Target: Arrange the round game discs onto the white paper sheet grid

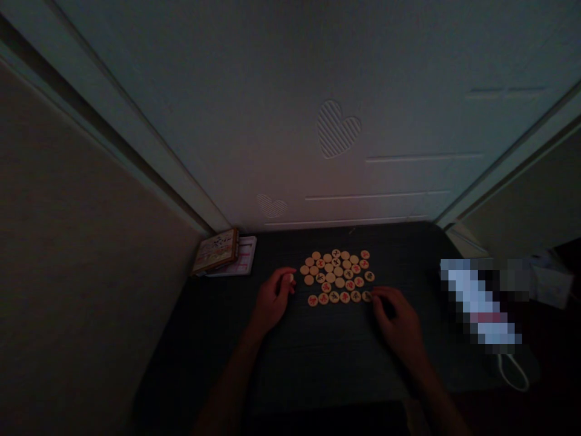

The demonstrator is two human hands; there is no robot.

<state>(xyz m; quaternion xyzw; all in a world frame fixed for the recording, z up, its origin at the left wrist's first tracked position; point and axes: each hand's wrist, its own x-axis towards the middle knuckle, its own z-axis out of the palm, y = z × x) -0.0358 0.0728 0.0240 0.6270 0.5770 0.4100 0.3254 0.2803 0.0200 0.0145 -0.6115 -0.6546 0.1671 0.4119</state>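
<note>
Round wooden xiangqi pieces (pixel 330 278) lie loosely grouped on the dark table, some face down and plain, others showing red or black characters. Nearest me, several face-up pieces form a straight row (pixel 334 297). My left hand (pixel 275 297) is just left of the group, its thumb and fingers closed on a xiangqi piece (pixel 291 278) held on edge. At the row's right end, my right hand (pixel 399 320) has its fingertips closed on the last xiangqi piece (pixel 367 297), which stays flat on the table. Part of that piece is hidden by the fingers.
A box with a picture lid (pixel 216 251) rests on a white and pink tray (pixel 247 255) at the table's back left. The white panel with raised hearts (pixel 338 129) rises behind the table (pixel 308 363). On the right lies a blurred-out pale object (pixel 481 306) with a cord loop (pixel 514 372).
</note>
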